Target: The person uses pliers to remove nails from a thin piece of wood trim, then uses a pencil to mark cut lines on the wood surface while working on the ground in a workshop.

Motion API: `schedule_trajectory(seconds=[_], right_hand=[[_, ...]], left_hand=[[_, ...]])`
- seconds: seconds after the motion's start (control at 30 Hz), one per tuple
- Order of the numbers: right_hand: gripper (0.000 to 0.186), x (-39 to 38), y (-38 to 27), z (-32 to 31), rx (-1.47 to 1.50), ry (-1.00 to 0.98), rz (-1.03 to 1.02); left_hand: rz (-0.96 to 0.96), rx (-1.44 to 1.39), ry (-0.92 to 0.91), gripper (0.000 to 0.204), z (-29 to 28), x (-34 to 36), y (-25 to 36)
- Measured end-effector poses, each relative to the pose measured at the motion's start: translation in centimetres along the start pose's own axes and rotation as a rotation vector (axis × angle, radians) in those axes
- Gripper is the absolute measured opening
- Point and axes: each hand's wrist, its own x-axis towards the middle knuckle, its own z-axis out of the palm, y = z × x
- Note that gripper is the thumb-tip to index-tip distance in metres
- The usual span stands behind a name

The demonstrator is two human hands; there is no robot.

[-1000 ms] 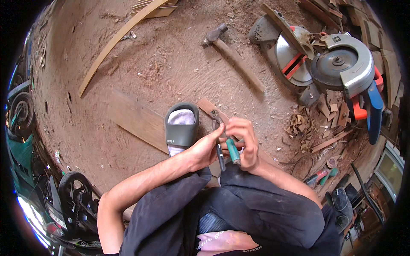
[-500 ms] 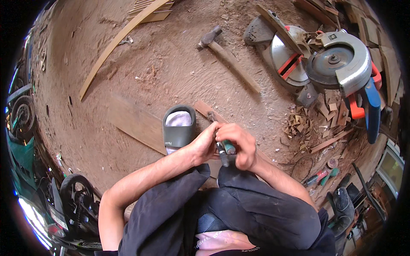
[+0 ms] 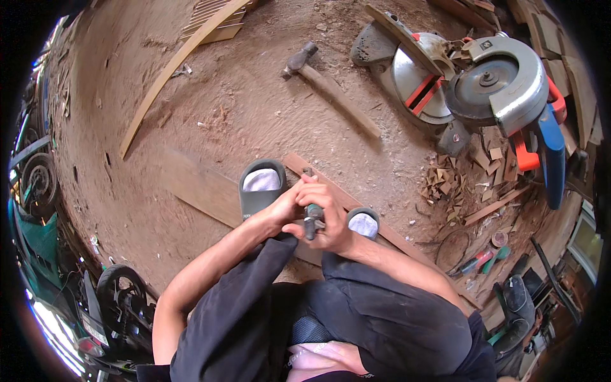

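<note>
In the head view both hands are gathered above a narrow reddish board point(image 3: 407, 245) between my legs. My left hand point(image 3: 287, 207) is closed around a pliers-like tool point(image 3: 310, 219) with dark and green grips, its metal end pointing away from me and mostly behind my fingers. My right hand point(image 3: 328, 226) also wraps that tool from the right, fingers curled over the grips. Beside them are my left sandalled foot point(image 3: 259, 184) and my right one point(image 3: 363, 223). A wider brown board point(image 3: 197, 184) lies under the left foot.
Ahead lie a hammer point(image 3: 340, 99) and a long curved-looking batten point(image 3: 153, 92). A circular saw machine point(image 3: 503, 89) stands at the right, with wood offcuts point(image 3: 445, 184), small tools point(image 3: 484, 261) and a dark boot-like object point(image 3: 515, 305) nearby. Motorbikes point(image 3: 121, 299) line the left edge.
Both hands and the tool have shifted left, with the grips now more hidden in my fingers and seen end-on. My right sandalled foot has come into view beside my right hand.
</note>
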Motion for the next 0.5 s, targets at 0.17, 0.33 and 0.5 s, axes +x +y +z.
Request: schedule_trajectory(seconds=[0.17, 0.33, 0.5], right_hand=[[0.037, -0.4, 0.4, 3.1, 0.134, 0.174, -0.001], [0.030, 1.2, 2.0, 1.4, 0.223, 0.179, 0.051], [0.024, 3.7, 2.3, 1.3, 0.081, 0.230, 0.083]], left_hand=[[0.207, 0.270, -0.342, 0.047, -3.8, 1.9, -1.7], [0.266, 0.670, -0.012, 0.059, -4.0, 0.9, 0.2], [0.709, 1.494, 0.566, 0.032, -6.8, -0.8, 3.8]])
